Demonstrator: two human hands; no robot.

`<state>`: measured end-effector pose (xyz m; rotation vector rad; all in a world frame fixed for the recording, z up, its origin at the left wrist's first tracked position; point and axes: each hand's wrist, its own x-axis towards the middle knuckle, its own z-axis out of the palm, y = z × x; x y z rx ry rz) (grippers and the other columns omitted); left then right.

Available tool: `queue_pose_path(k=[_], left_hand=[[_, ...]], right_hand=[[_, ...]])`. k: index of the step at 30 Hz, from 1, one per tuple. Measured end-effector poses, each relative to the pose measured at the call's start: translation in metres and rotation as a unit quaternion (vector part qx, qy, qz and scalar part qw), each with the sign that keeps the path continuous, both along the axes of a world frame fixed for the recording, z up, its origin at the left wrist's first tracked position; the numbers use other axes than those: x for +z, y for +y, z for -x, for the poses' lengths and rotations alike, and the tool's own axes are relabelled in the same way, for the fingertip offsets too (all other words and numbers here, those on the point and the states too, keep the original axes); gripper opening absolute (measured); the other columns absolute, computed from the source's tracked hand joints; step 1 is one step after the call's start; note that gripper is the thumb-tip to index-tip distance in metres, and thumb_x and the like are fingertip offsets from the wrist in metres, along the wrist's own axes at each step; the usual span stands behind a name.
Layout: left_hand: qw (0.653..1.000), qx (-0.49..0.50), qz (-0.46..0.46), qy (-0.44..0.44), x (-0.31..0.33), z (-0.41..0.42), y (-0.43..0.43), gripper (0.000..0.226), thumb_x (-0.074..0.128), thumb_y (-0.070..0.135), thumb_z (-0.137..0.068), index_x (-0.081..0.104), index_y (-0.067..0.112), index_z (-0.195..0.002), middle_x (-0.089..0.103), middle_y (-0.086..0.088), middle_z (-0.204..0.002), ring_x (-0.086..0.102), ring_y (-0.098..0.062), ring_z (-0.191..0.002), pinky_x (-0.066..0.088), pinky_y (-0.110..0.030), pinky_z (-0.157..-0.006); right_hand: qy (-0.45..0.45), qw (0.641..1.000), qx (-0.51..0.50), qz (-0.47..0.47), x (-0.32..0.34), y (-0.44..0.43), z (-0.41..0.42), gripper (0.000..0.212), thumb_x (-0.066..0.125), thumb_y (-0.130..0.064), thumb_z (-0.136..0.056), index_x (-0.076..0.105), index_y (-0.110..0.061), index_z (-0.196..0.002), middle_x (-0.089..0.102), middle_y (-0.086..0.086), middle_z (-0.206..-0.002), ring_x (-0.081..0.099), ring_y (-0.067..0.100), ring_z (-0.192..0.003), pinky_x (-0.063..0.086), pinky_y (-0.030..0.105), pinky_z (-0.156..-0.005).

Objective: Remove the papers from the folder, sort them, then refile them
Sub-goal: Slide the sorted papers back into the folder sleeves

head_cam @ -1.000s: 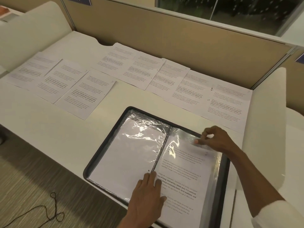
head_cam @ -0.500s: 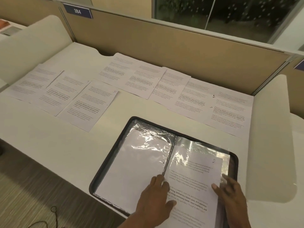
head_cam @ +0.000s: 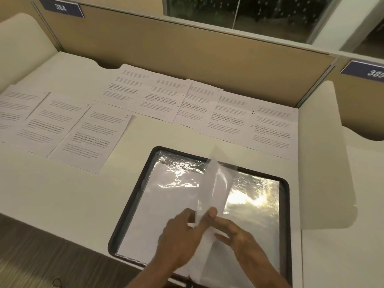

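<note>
Far to the left of the left hand, and past it, three papers lie side by side on the desk. So taking papers out looks mostly done. The folder lies open under both hands. The pocket to the left of the left hand seems to have a white sheet in it. The left hand pinches the bottom of one shiny sleeve, which stands up between the hands, part way through a turn. The right hand has straight fingers that touch the sleeve from the other side. Past the right hand, five more papers lie in a row. It looks like most of the filing back is still left to do.
</note>
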<state>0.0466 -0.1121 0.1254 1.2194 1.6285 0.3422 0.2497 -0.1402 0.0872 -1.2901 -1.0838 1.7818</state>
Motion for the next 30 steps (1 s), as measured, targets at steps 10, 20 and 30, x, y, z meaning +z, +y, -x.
queue_pose_path(k=[10, 20, 30], left_hand=[[0.975, 0.066, 0.023, 0.212, -0.026, 0.111, 0.017, 0.026, 0.075, 0.048, -0.093, 0.073, 0.024, -0.101, 0.073, 0.006, -0.091, 0.069, -0.015, -0.082, 0.060, -0.037, -0.075], [0.931, 0.123, 0.022, 0.343, -0.061, 0.121, 0.008, 0.035, 0.078, 0.057, -0.088, 0.072, 0.024, -0.099, 0.073, 0.003, -0.092, 0.064, -0.018, -0.077, 0.053, -0.031, -0.068], [0.887, 0.095, 0.026, 0.450, -0.068, 0.120, 0.002, 0.061, 0.062, 0.083, -0.082, 0.062, 0.025, -0.100, 0.068, 0.008, -0.095, 0.066, -0.013, -0.085, 0.053, -0.028, -0.071]], right_hand=[[-0.199, 0.938, 0.221, -0.176, -0.012, 0.000, 0.087, 0.071, 0.075, -0.064, -0.088, 0.049, -0.045, -0.151, 0.031, -0.029, -0.164, 0.013, 0.001, -0.158, 0.017, 0.046, -0.128], [-0.425, 0.771, 0.318, -0.353, -0.080, -0.016, 0.104, 0.093, 0.043, -0.086, -0.093, 0.030, -0.028, -0.165, -0.013, -0.007, -0.176, -0.020, 0.020, -0.161, -0.013, 0.056, -0.125], [-0.443, 0.715, 0.316, -0.439, -0.112, -0.010, 0.093, 0.079, 0.045, -0.079, -0.096, 0.045, -0.028, -0.156, 0.015, 0.002, -0.176, 0.013, 0.028, -0.162, 0.017, 0.044, -0.123]])
